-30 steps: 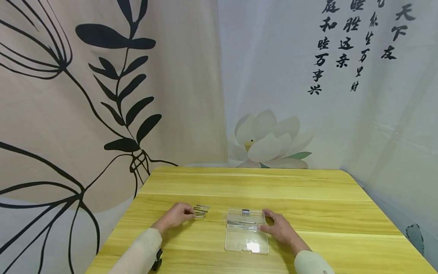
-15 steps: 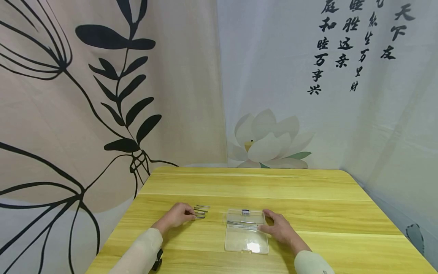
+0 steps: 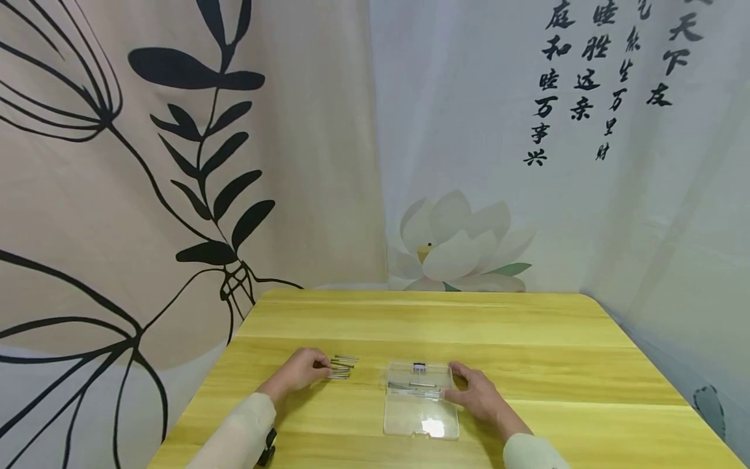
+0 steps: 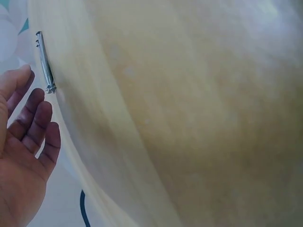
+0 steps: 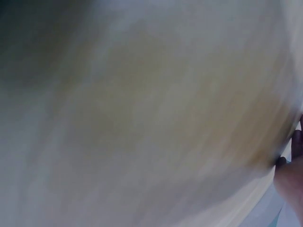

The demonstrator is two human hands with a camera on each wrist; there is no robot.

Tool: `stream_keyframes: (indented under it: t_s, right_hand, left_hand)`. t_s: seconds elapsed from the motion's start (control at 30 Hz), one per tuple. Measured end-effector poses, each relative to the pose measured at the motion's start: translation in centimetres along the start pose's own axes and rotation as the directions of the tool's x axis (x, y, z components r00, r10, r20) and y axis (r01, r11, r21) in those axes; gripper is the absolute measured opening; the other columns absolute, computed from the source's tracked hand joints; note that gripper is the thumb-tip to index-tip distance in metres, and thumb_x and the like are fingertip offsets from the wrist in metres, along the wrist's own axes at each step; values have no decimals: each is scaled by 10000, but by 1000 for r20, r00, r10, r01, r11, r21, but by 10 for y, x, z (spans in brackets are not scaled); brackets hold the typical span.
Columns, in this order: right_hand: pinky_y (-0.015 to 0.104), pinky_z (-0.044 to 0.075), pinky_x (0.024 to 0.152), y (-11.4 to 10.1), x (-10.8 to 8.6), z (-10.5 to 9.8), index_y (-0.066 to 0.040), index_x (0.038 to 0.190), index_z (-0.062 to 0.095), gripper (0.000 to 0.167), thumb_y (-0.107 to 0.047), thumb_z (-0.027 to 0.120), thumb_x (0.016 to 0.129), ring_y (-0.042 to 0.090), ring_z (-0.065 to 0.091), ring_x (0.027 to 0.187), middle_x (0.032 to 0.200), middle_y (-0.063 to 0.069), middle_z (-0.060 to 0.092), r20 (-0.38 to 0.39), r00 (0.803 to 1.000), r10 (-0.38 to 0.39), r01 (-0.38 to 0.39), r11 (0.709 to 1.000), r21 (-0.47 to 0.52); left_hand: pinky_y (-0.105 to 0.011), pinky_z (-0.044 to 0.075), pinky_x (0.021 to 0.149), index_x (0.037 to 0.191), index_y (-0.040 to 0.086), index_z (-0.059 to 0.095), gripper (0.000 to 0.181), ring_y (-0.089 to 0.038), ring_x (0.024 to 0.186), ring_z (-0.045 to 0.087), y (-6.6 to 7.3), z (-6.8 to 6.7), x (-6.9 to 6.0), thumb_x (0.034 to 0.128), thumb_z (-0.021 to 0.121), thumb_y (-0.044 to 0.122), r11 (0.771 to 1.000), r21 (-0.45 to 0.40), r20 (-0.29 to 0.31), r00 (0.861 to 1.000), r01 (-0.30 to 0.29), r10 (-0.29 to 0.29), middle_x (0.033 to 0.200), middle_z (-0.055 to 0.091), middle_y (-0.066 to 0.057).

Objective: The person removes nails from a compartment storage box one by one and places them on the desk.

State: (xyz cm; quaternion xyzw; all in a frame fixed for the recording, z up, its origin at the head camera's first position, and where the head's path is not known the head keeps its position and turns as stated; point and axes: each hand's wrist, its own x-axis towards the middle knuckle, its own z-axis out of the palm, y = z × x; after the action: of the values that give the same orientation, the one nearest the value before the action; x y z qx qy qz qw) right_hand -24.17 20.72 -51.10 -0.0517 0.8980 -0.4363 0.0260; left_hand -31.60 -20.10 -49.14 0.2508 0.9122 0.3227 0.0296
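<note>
My left hand (image 3: 301, 370) is at the left ends of several thin metal nails (image 3: 343, 366) lying on the table. In the left wrist view its fingers are loosely bent, with a gap beside the thumb, and the nails (image 4: 46, 64) lie just beyond the fingertips. To the right lies an opened clear plastic box (image 3: 422, 426), its lid flat toward me. Several nails (image 3: 413, 387) are in its far half. My right hand (image 3: 482, 394) holds the box's right side between thumb and fingers. In the right wrist view only part of this hand (image 5: 289, 177) shows at the edge.
The wooden table (image 3: 556, 365) carries the box and the loose nails, with bare wood between them. A dark object (image 3: 267, 449) shows beside my left sleeve. Behind the table hangs a printed curtain (image 3: 322, 163).
The head view has shifted slightly, so the scene sits a little lower. Both hands, the box and the nails show almost no movement of their own.
</note>
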Motion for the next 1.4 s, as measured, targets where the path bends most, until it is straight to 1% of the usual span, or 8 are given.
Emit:
stream_keyframes:
  t_s: [0.17,0.47,0.6,0.7,0.77,0.93,1.1,1.4]
  right_hand:
    - [643,209,1098,0,-2,1,-6,1452,468,759,-318,796,843,509,323,1361,1441,229,480,-5,1000,1,-1,1000,-5]
    - [651,214,1092,0,0,0,-9,1458,460,756,-337,782,859,500,313,1370,1446,205,486,10,1000,-4,4,1000,-10]
    - [651,215,1092,-1,0,-1,-11,1456,463,746,-333,779,862,503,318,1366,1442,210,488,10,1000,-8,8,1000,-16]
    - [653,218,1089,-2,-1,-1,-10,1451,470,738,-329,779,861,507,326,1358,1436,217,490,5,1000,-8,8,1000,-26]
    - [657,221,1085,-2,-1,-2,-11,1447,477,736,-329,782,857,512,333,1351,1432,227,490,0,1000,-8,8,999,-35]
    - [659,221,1083,-2,-2,-1,-8,1447,474,742,-331,784,855,515,328,1352,1437,221,488,3,1000,-5,5,999,-38]
    - [643,217,1094,-2,-1,-1,6,1447,467,734,-313,778,863,501,325,1363,1429,205,505,6,1000,-14,14,1000,-23]
    - [638,210,1100,-1,-1,-1,7,1445,470,745,-296,795,847,502,329,1359,1415,218,513,-2,1000,-5,5,1000,-2]
  left_hand:
    - [-277,469,624,926,92,740,68,-108,719,539,4,-2,0,942,692,138,1000,-17,2,1000,11,-11,857,630,45]
    - [-303,467,676,1047,44,727,141,-139,786,550,18,-6,12,965,663,139,999,-52,16,1000,17,-16,901,637,41]
    - [-319,487,718,1076,58,726,159,-130,829,577,28,-5,18,971,658,156,999,-40,24,1000,-2,3,937,651,56]
    - [-335,505,732,1076,57,727,170,-133,846,598,38,-2,24,970,662,172,998,-41,32,999,-38,39,953,663,47]
    - [-339,508,741,1091,62,724,187,-131,855,603,45,0,28,975,657,193,998,-55,42,998,-39,42,964,663,52]
    - [-352,499,752,1097,73,722,194,-130,868,592,59,9,40,975,659,209,997,-66,58,997,-48,51,961,652,65]
    - [-330,500,750,1078,61,731,191,-122,863,596,74,21,50,963,674,202,994,-73,74,994,-80,85,948,661,68]
    - [-284,500,754,1049,56,743,175,-103,860,603,98,44,61,942,703,189,987,-129,100,989,-97,110,932,669,84]
